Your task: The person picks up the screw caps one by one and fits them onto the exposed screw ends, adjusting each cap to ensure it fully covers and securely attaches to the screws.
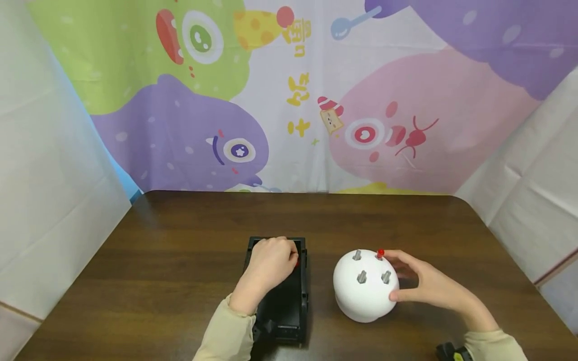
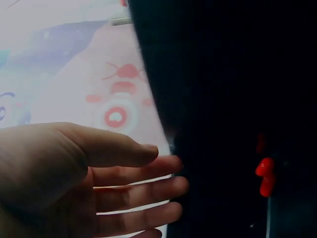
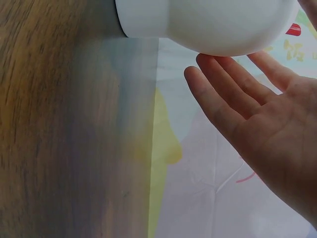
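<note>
"So, what stands on the brown wood-grain worktop (image 1: 171, 281)?"

"A smooth white rounded body (image 1: 363, 298) on a matching white base, with three grey bolt-shaped pegs (image 1: 362, 277) and one small red peg (image 1: 381, 254) sticking up from its top. The red one sits on the far right of that group."

"And the right hand (image 1: 422, 283)?"

"At the white body's right side. Its fingers (image 3: 237, 94) are spread wide and bent lightly round the curve, thumb on the near part and fingertips on the far part, so the body is held between them. The little finger stands off the surface."

"What's left of the white body?"

"A black rectangular tray (image 1: 280, 313), near it but not touching. The left hand (image 1: 272, 260) is over the tray's far half."

"Holding anything?"

"Nothing that I can see. From the left wrist, those fingers are loosely extended, the thumb close above the index finger. Glossy red pieces (image 2: 265, 177) lie beyond the fingertips, apart from them. Whether the fingertips touch the tray, I can't tell."

"Behind the white body?"

"A hanging cloth (image 1: 316, 160) printed with colourful cartoon creatures."
</note>
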`<control>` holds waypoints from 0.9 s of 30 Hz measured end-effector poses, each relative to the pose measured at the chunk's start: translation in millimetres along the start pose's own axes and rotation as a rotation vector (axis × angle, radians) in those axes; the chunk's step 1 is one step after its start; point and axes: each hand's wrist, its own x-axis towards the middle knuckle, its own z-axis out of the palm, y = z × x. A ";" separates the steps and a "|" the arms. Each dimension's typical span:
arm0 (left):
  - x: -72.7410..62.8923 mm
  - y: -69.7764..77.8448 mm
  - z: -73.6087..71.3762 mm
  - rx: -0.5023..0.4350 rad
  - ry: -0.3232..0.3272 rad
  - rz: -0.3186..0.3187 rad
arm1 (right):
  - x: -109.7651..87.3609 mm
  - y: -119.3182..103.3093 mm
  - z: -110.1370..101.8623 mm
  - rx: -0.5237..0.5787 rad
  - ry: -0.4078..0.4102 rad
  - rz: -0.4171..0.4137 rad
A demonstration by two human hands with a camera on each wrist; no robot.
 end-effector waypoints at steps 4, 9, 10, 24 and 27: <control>0.2 -1.3 6.1 0.001 -0.035 -0.014 | -0.8 -0.1 0.6 -0.001 -0.002 0.018; -0.9 -3.1 7.0 -0.031 -0.114 -0.024 | -0.6 -1.0 0.3 0.013 -0.006 0.020; -0.8 -3.4 6.7 -0.039 -0.129 -0.027 | -0.5 -1.3 0.3 0.016 -0.007 0.015; 2.9 -9.4 3.5 -0.055 -0.045 -0.056 | 0.9 -1.1 0.1 0.034 -0.010 -0.014; 3.5 -9.5 4.3 -0.056 -0.051 -0.049 | 0.6 -1.6 0.1 0.021 -0.009 0.008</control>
